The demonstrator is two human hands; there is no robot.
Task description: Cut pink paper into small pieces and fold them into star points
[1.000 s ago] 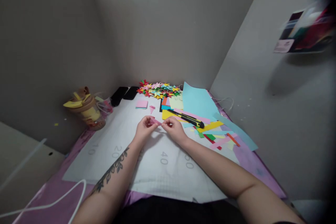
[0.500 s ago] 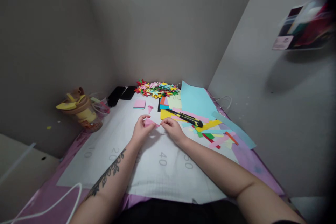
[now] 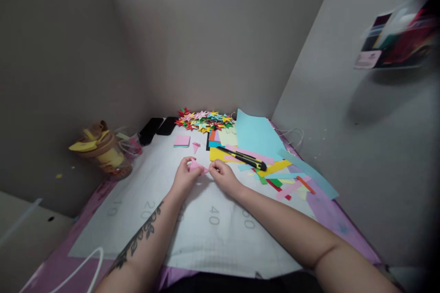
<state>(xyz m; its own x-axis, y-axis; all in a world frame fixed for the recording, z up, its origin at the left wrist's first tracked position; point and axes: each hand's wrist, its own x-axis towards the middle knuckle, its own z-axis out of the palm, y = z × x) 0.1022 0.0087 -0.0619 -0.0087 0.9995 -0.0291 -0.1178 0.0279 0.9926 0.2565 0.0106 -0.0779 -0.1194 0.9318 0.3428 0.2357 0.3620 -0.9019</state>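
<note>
Between my hands is a small folded piece of pink paper (image 3: 197, 166), pointed toward the right. My left hand (image 3: 185, 174) grips its wide side between thumb and fingers. The fingers of my right hand (image 3: 222, 174) are pinched at its right-hand tip. Just beyond my hands lies another small folded pink paper piece (image 3: 195, 147). A stack of square paper sheets (image 3: 181, 141), pink on top, sits to the left of that piece.
Folded paper stars (image 3: 202, 120) are heaped at the back. A yellow-and-black utility knife (image 3: 244, 159) lies over paper strips (image 3: 287, 176) on the right. Light blue paper (image 3: 257, 135) is behind them. Black phones (image 3: 167, 126) and a lidded cup (image 3: 112, 153) stand at left.
My right fingers have closed in on the tip of the pink paper, and my left hand keeps its hold. The camera view has shifted slightly.
</note>
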